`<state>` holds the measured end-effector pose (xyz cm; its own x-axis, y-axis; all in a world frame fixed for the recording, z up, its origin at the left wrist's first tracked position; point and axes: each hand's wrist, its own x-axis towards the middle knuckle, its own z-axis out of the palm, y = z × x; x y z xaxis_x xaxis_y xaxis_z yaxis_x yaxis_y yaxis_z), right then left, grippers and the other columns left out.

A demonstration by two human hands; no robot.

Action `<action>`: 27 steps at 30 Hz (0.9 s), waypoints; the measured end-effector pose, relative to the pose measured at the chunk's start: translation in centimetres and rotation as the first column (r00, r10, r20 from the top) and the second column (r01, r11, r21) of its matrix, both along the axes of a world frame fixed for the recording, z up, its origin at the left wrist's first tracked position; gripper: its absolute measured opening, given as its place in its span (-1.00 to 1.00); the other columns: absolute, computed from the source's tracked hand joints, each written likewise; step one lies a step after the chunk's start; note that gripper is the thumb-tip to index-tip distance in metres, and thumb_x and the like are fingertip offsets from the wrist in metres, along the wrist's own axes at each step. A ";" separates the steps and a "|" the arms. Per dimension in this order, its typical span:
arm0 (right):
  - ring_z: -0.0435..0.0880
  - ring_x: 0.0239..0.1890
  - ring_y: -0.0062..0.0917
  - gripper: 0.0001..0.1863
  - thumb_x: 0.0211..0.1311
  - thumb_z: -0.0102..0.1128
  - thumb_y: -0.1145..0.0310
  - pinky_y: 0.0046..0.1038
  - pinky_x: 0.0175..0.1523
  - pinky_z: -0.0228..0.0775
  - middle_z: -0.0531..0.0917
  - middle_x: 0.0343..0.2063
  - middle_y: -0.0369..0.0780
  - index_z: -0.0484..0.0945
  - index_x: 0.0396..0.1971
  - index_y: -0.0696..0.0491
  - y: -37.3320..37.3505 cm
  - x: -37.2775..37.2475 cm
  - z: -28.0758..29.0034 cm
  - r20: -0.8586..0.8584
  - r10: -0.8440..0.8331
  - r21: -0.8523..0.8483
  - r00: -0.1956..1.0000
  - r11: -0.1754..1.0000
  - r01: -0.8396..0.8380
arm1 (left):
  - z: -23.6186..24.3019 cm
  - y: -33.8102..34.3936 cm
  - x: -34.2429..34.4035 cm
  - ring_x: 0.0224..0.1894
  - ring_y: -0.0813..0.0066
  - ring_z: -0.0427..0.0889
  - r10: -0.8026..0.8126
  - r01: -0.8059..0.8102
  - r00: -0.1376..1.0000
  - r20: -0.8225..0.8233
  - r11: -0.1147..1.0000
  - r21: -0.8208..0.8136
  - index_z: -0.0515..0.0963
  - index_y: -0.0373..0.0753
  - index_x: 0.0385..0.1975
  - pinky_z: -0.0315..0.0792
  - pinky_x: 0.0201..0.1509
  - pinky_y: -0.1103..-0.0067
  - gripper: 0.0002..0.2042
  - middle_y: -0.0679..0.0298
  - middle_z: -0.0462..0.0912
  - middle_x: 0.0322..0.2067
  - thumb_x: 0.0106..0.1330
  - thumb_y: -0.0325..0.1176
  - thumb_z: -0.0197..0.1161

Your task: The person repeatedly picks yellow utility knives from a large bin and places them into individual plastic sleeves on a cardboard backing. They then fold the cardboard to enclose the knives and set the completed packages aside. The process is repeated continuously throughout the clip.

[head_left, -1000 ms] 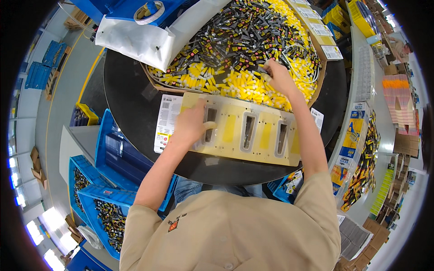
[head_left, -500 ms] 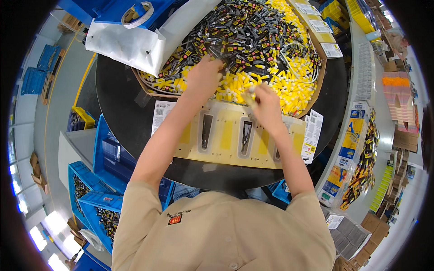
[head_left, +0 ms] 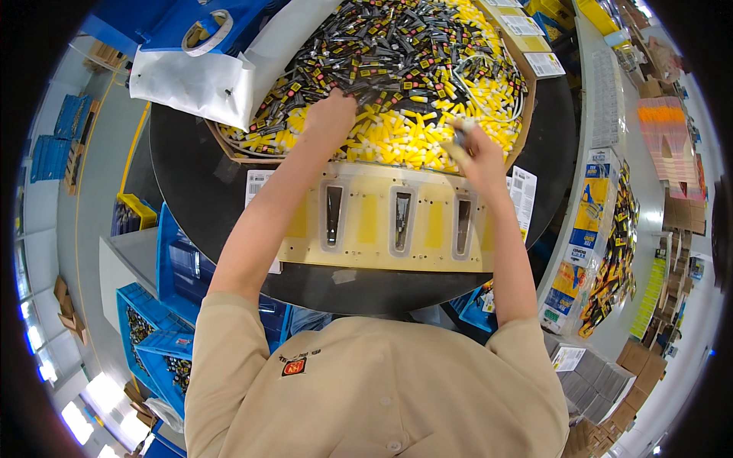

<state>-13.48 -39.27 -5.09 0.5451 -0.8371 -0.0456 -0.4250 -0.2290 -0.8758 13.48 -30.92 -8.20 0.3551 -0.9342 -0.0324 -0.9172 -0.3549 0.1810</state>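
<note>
My left hand (head_left: 330,122) reaches into a heap of small black tubes (head_left: 359,46); its fingertips are hidden among them. Over the yellow-and-white nozzle caps (head_left: 397,141) at the heap's near right, my right hand (head_left: 482,156) is blurred by motion, with a dark patch between thumb and fingers that I cannot make out. In front of the heap lies a beige fixture plate (head_left: 366,256) with three clear plastic blisters. Black tubes lie in the left blister (head_left: 334,216) and the middle blister (head_left: 401,220); the right blister's (head_left: 463,227) contents are unclear.
A low cardboard wall (head_left: 527,114) and a white cable (head_left: 500,114) edge the heap on the round black table (head_left: 183,164). A silver bag (head_left: 191,84) and tape roll (head_left: 208,32) are at the far left. Printed cards (head_left: 521,198) lie beside the plate; blue bins (head_left: 164,343) stand lower left.
My right hand has moved right, away from above the plate, uncovering the right blister. My left hand stays at the tubes. The whole view has shifted slightly.
</note>
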 end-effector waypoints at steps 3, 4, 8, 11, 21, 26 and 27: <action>0.39 -0.57 -0.76 -0.68 0.13 0.40 0.42 -0.61 -0.46 0.28 0.46 -0.60 -0.37 0.63 -0.09 0.07 3.6 -5.8 0.8 -0.064 -0.061 0.077 0.996 0.995 0.066 | 1.8 2.1 0.0 -0.25 0.19 0.69 0.019 -0.066 0.987 -0.161 0.953 -0.295 0.64 -0.18 -0.15 0.58 -0.18 0.36 -0.76 0.12 0.56 -0.14 0.25 -0.25 0.24; 0.43 -0.56 -0.73 -0.69 0.11 0.41 0.44 -0.59 -0.43 0.32 0.49 -0.55 -0.34 0.63 -0.11 0.09 4.6 -6.4 0.4 -0.013 -0.049 0.068 0.999 0.996 0.049 | 2.8 2.9 0.0 -0.41 0.29 0.68 -0.028 -0.055 0.978 -0.208 0.922 -0.384 0.65 -0.23 -0.20 0.56 -0.29 0.45 -0.78 0.15 0.63 -0.25 0.24 -0.27 0.26; 0.54 -0.50 -0.58 -0.72 0.04 0.44 0.47 -0.55 -0.36 0.42 0.56 -0.41 -0.24 0.66 -0.20 0.15 5.5 -7.0 -0.4 -0.041 0.029 -0.147 0.999 0.988 -0.035 | 6.0 9.2 -2.4 -0.52 0.40 0.65 0.112 -0.242 0.760 -0.640 0.963 -0.120 0.65 -0.28 -0.21 0.50 -0.36 0.54 -0.78 0.14 0.66 -0.50 0.21 -0.32 0.30; 0.54 -0.50 -0.61 -0.78 0.05 0.42 0.51 -0.56 -0.42 0.38 0.55 -0.47 -0.26 0.69 -0.25 0.14 4.0 -6.4 0.0 -0.146 0.155 -0.297 0.977 0.935 -0.193 | 6.3 13.4 -4.3 -0.52 0.38 0.67 0.201 -0.303 0.593 -0.780 0.953 0.015 0.64 -0.34 -0.29 0.49 -0.38 0.51 -0.80 0.08 0.66 -0.54 0.18 -0.35 0.33; 0.61 -0.32 -0.25 -0.81 0.11 0.26 0.56 -0.31 -0.16 0.46 0.59 -0.33 -0.11 0.63 -0.23 0.13 -8.5 1.4 -2.5 -0.203 0.250 -0.671 0.947 0.668 -0.321 | 5.6 13.8 -5.3 -0.28 0.08 0.67 0.200 -0.185 0.879 -0.433 0.980 0.077 0.48 -0.28 -0.18 0.50 -0.20 0.36 -0.73 0.05 0.67 -0.37 0.16 -0.35 0.29; 0.64 -0.23 -0.17 -0.81 0.06 0.26 0.49 -0.20 -0.12 0.47 0.66 -0.35 -0.08 0.57 -0.27 0.06 -14.0 4.8 -3.1 -0.556 0.350 -0.402 0.754 0.680 -0.613 | 3.5 6.5 -2.5 -0.23 0.11 0.67 0.020 -0.128 0.951 -0.310 0.934 -0.333 0.58 -0.29 -0.23 0.52 -0.16 0.34 -0.82 0.10 0.66 -0.38 0.19 -0.40 0.25; 0.65 -0.25 -0.17 -0.81 0.05 0.27 0.47 -0.19 -0.14 0.47 0.67 -0.39 -0.07 0.56 -0.29 0.07 -14.1 5.4 -3.0 -0.622 0.335 -0.394 0.708 0.648 -0.652 | 2.7 4.6 -2.3 -0.22 0.10 0.67 0.045 -0.124 0.964 -0.263 0.948 -0.292 0.58 -0.30 -0.24 0.52 -0.15 0.33 -0.82 0.09 0.66 -0.36 0.20 -0.40 0.25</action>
